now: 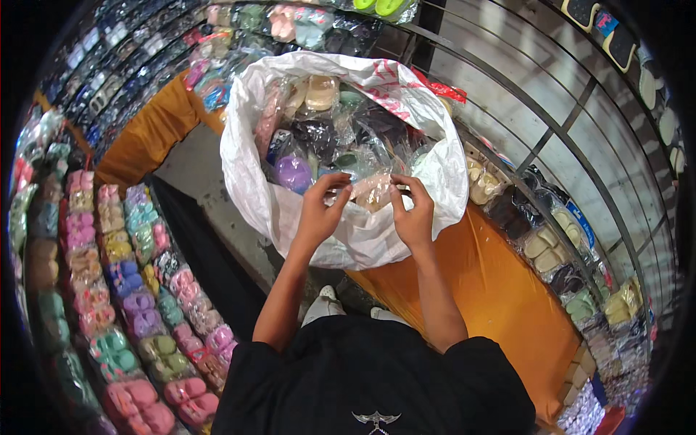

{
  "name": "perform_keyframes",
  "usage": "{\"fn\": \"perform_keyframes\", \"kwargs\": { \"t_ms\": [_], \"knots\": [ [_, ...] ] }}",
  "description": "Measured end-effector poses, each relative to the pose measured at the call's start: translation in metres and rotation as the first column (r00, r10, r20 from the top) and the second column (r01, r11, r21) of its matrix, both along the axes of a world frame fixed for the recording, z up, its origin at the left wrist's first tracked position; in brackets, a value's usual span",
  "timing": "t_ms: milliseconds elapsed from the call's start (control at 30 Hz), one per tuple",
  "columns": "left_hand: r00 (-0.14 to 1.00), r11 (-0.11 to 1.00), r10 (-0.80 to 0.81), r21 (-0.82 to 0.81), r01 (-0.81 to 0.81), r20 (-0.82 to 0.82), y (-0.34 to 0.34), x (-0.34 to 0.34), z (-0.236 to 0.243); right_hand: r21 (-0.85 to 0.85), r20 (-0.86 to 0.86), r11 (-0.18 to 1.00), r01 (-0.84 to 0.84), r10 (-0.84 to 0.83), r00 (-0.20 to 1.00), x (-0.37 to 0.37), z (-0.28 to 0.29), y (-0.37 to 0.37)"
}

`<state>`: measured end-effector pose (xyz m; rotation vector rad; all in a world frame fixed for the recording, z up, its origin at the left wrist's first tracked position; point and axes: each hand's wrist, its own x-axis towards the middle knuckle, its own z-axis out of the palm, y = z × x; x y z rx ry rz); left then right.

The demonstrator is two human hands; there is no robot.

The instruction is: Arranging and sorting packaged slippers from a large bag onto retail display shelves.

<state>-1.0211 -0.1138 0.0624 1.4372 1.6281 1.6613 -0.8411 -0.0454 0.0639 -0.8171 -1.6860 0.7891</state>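
Note:
A large white woven sack (250,206) stands rolled open in front of me, full of plastic-wrapped footwear: a purple pair (293,171), black pairs (312,136) and a beige pair (321,93). Both my hands are at its near side, on a pale pink and beige item (372,190) in clear plastic. My left hand (325,206) pinches its left end with thumb and fingers. My right hand (410,210) grips the right end, fingertips curled on the plastic.
Rows of wrapped colourful slippers (119,275) line the left and far back. Orange cloths (464,290) cover ledges at right and back left. A metal rack (551,123) curves along the right with more pairs (551,250). Grey floor (185,174) shows beside the sack.

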Motion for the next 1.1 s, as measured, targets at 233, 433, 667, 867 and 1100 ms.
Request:
{"fn": "perform_keyframes", "kwargs": {
  "t_ms": [233,433,667,867,1100],
  "knots": [
    [0.938,0.964,-0.218,-0.212,0.163,-0.269,0.059,-0.025,-0.045,-0.203,0.224,0.972,0.116,-0.069,0.972,-0.013,-0.048,0.002],
    [0.823,0.923,-0.210,-0.385,-0.012,-0.529,0.062,-0.020,-0.094,-0.193,0.382,0.946,0.260,-0.172,0.908,-0.014,-0.083,-0.002],
    [0.817,0.868,-0.284,-0.497,-0.003,-0.501,0.069,-0.017,-0.094,-0.026,0.476,0.947,0.320,-0.270,0.837,-0.016,-0.103,-0.006],
    [0.836,0.875,-0.279,-0.484,0.019,-0.473,0.068,-0.019,-0.102,-0.146,0.352,0.929,0.340,-0.273,0.895,-0.018,-0.099,-0.014],
    [0.918,0.864,-0.303,-0.479,0.152,-0.255,0.066,-0.025,-0.087,-0.173,0.340,0.929,0.326,-0.254,0.905,-0.017,-0.087,-0.013]
  ]
}}
